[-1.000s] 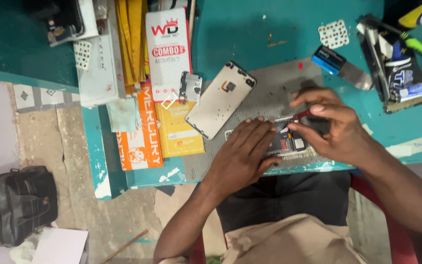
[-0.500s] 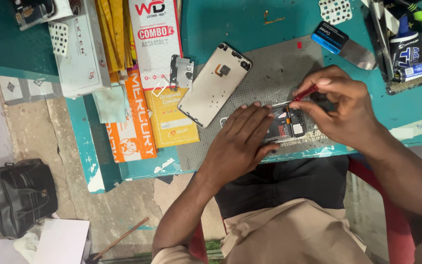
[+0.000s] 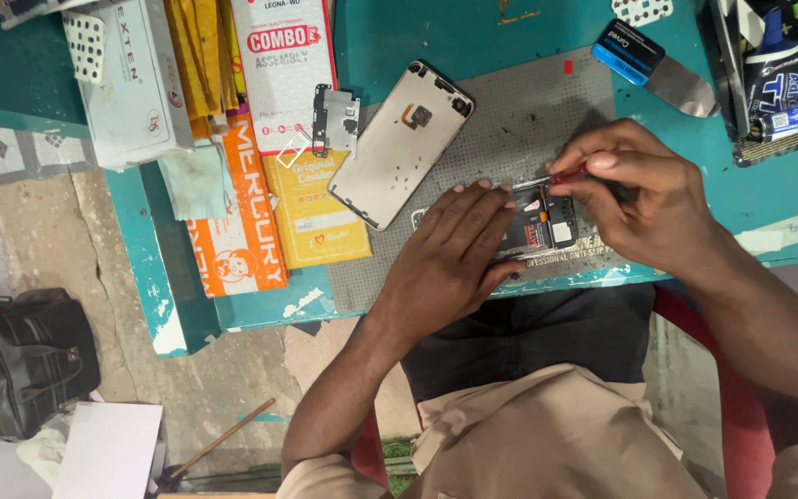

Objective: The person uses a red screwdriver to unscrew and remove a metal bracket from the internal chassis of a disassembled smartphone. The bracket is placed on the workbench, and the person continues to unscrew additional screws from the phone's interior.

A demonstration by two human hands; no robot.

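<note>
An opened phone (image 3: 545, 228) lies on a grey work mat (image 3: 519, 111) at the near edge of a teal table. My left hand (image 3: 450, 263) lies flat on the phone's left part, pinning it down. My right hand (image 3: 644, 199) pinches a thin tool with a red grip (image 3: 547, 177), a small screwdriver by its look; its tip rests over the phone's inside. The phone's detached back cover (image 3: 401, 146) lies tilted on the mat to the left, inner side up.
A small metal shield plate (image 3: 335, 120) sits beside the cover. Flat orange, yellow and white part packages (image 3: 274, 139) and a white box (image 3: 131, 83) lie at left. A blue-handled metal scraper (image 3: 653, 69) and a tool holder (image 3: 773, 83) stand at right. A black bag (image 3: 20, 360) rests on the floor.
The view has shifted a little. My right hand has kept working the red-gripped tool over the phone, while my left hand has stayed pressed on it.
</note>
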